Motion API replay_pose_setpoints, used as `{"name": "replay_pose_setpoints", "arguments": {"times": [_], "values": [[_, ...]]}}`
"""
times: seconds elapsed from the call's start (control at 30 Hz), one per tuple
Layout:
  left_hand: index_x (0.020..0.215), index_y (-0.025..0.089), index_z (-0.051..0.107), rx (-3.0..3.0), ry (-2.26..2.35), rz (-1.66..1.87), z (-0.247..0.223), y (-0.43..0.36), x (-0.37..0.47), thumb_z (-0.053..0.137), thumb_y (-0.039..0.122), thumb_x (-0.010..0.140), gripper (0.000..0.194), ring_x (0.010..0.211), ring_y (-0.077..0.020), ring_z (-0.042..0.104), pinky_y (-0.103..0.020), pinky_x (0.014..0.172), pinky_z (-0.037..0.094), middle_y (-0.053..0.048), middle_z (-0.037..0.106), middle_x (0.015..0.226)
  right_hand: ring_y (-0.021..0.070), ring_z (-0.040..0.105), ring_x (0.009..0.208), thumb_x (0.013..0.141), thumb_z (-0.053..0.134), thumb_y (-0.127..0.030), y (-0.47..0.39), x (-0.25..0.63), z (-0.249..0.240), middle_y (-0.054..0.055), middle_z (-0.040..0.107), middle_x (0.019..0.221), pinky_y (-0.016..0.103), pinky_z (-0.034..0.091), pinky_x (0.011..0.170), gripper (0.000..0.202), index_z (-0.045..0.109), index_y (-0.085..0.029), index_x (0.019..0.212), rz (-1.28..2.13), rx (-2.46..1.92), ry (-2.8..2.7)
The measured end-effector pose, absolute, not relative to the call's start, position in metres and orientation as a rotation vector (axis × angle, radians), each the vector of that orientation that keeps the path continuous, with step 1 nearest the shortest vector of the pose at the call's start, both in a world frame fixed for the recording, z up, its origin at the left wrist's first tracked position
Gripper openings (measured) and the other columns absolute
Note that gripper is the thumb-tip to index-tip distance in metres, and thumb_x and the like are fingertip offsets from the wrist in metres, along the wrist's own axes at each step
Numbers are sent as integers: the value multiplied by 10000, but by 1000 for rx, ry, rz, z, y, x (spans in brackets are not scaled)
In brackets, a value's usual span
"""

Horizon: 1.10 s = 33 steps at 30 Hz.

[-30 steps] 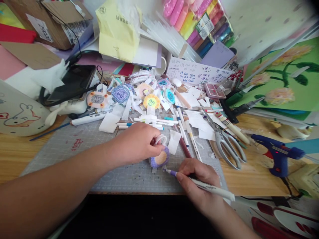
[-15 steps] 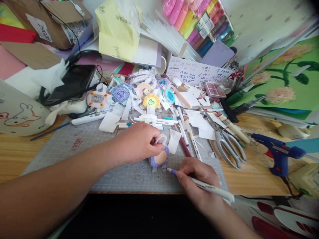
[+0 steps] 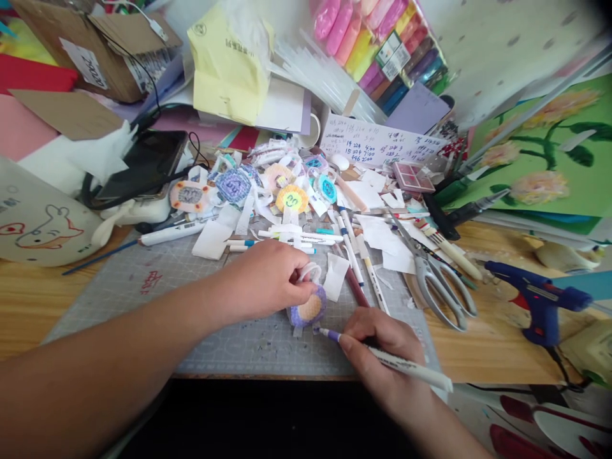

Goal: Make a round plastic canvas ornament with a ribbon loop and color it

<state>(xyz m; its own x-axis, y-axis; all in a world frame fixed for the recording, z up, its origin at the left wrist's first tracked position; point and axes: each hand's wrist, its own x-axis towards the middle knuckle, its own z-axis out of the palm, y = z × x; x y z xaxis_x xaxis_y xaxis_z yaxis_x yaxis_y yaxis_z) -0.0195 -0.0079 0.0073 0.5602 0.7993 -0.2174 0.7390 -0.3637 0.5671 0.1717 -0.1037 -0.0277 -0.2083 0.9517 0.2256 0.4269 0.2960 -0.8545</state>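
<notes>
My left hand (image 3: 282,277) pinches the top of a small round piece (image 3: 307,308), which has a purple border and a peach centre. White loops stick up beside my fingertips, and small pale tabs hang from the piece's lower edge. A white marker with a purple end (image 3: 406,365) is held in my right hand (image 3: 382,347). Its tip points left, close to the right-hand tab; whether they touch I cannot tell. Both rest over the grey cutting mat (image 3: 229,354).
Coloured round pieces (image 3: 233,185) and white paper scraps (image 3: 213,239) are heaped behind my hands. Several markers (image 3: 351,248) lie just beyond them. Grey scissors (image 3: 437,280) and a blue glue gun (image 3: 540,299) are at right. A white cup (image 3: 43,220) stands at left.
The whole view has shifted slightly. My left hand still grips the purple-edged piece, and my right hand keeps the marker tip beside its lower tab.
</notes>
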Motion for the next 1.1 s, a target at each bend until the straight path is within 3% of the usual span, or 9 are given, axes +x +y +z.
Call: {"name": "replay_pose_setpoints", "arguments": {"times": [1.1], "values": [[568, 209, 501, 2141, 1206, 121, 8, -7, -19, 529, 364, 745, 237, 489, -133, 432, -263, 474, 250, 43, 501, 499, 94, 456, 450, 802, 540, -138, -103, 171, -25, -26, 526, 541, 220, 325, 435, 228, 448, -204, 604, 850, -1236, -1826]]}}
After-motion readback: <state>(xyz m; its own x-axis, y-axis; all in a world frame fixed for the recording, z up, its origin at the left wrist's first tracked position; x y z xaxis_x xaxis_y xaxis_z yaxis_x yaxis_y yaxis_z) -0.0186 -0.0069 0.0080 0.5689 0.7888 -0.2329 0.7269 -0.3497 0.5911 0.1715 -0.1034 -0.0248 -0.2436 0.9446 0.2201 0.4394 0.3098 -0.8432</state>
